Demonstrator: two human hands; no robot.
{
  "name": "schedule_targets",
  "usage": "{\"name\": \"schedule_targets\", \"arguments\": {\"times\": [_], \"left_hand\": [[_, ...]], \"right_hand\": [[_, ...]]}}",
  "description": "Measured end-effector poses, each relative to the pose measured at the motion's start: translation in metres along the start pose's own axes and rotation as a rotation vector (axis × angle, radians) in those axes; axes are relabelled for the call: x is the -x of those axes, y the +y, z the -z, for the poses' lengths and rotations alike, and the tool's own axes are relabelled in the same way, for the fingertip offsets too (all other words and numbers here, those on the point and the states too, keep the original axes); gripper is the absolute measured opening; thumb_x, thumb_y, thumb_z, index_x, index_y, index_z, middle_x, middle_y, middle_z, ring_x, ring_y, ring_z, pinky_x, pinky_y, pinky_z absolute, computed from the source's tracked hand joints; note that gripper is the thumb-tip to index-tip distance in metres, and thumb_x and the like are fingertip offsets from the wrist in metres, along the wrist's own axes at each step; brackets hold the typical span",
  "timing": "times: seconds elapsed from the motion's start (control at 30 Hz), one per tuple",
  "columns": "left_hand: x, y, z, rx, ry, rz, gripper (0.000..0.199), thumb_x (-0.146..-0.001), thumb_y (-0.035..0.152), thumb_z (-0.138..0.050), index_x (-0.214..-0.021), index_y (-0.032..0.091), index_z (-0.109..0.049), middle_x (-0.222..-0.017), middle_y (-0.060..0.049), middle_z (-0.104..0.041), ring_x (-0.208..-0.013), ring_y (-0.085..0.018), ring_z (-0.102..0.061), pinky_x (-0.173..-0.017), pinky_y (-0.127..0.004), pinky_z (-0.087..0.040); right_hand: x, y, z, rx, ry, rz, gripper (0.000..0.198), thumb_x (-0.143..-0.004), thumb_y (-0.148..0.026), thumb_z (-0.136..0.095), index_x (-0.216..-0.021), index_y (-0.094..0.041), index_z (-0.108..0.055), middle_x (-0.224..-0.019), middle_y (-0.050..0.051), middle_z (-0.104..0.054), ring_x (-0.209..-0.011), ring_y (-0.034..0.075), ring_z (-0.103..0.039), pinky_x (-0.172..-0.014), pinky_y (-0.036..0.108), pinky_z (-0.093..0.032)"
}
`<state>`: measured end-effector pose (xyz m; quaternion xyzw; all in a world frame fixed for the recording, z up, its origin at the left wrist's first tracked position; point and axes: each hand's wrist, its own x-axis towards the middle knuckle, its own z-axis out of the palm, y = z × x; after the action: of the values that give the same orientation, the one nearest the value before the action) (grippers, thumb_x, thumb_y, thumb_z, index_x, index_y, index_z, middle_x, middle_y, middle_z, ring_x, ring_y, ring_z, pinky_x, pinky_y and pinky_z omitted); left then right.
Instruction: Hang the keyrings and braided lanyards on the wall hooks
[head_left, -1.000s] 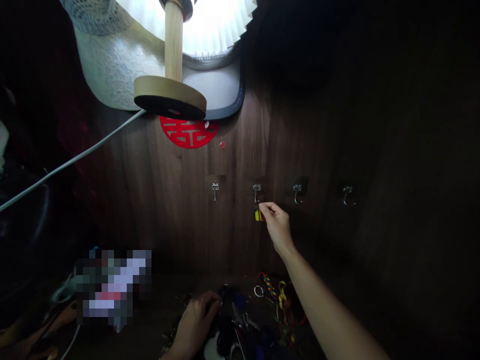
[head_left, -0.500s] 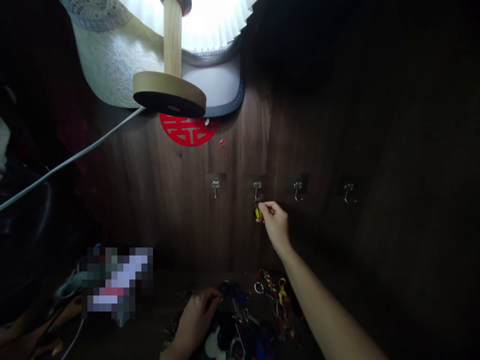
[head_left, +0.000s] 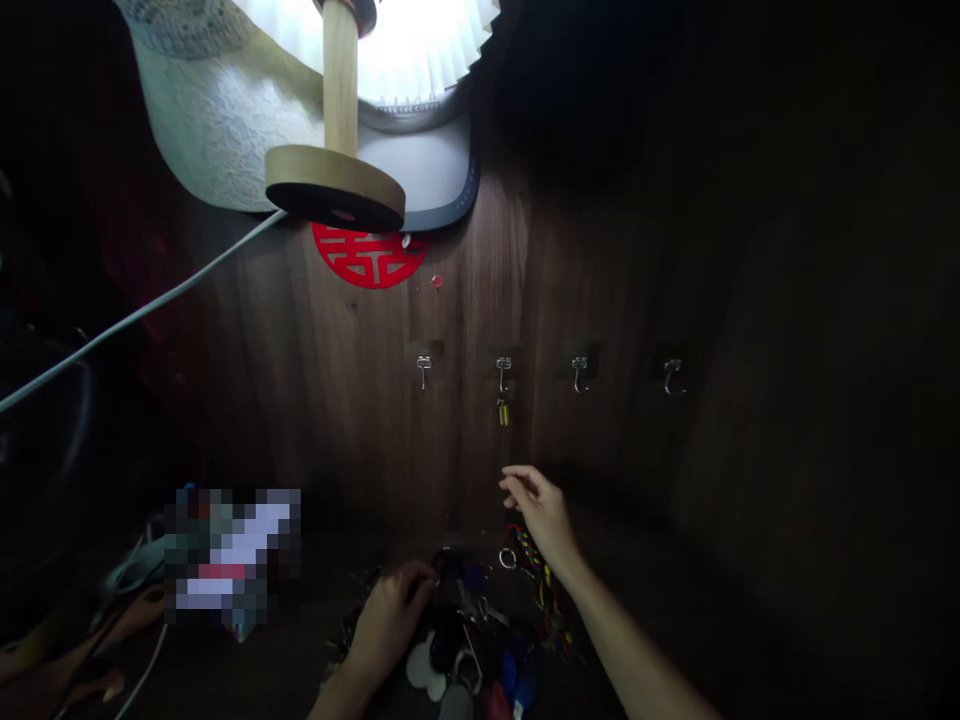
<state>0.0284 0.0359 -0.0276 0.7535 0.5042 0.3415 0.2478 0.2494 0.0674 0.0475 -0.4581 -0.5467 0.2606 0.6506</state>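
A small yellow trinket with a dark top [head_left: 504, 412] hangs from the second hook from the left [head_left: 503, 370] on the wood-grain panel. Below it, my right hand [head_left: 544, 510] is in the air with its fingers loosely apart and nothing in them. Under that hand lies a braided multicoloured cord [head_left: 534, 560] with a metal ring [head_left: 508, 559] near it. My left hand [head_left: 390, 615] rests at the left side of a dark pile of keys and key tags [head_left: 469, 640]. Its fingers are closed together, and what they may hold is too dark to see.
More metal hooks [head_left: 424, 370] [head_left: 580, 373] [head_left: 673, 377] line the panel. Above are caps [head_left: 420, 165], a lit lamp with a wooden stem [head_left: 340, 85] and a red paper cut-out [head_left: 371, 262]. A white cable [head_left: 150, 312] crosses at left, above a blurred-out item [head_left: 232, 560].
My right hand has let go of the yellow trinket and moved down from the hook. The trinket now hangs by itself. My left hand has stayed by the pile.
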Motion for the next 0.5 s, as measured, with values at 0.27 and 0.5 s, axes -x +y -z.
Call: {"name": "schedule_targets", "arguments": {"times": [0.27,0.5], "left_hand": [[0.001,0.001,0.002,-0.037,-0.021,0.001,0.025,-0.085,0.03,-0.04,-0.086,0.025,-0.065,-0.087,0.001,-0.071,-0.085,-0.016,-0.064,-0.073,-0.022,-0.043],[-0.001,-0.001,0.008,0.121,0.088,0.0,0.021,-0.082,0.032,-0.044,-0.086,0.024,-0.063,-0.087,0.001,-0.071,-0.084,-0.016,-0.065,-0.077,-0.024,-0.046]], "right_hand": [[0.05,0.026,0.012,0.257,-0.171,-0.09,0.025,-0.077,-0.041,-0.051,-0.083,-0.019,-0.063,-0.071,0.003,-0.067,-0.06,0.016,-0.062,-0.056,0.025,-0.046],[0.089,0.035,0.004,0.46,-0.34,0.025,0.019,-0.083,-0.028,-0.044,-0.081,-0.023,-0.062,-0.082,0.001,-0.068,-0.077,0.017,-0.064,-0.064,0.024,-0.047]]}}
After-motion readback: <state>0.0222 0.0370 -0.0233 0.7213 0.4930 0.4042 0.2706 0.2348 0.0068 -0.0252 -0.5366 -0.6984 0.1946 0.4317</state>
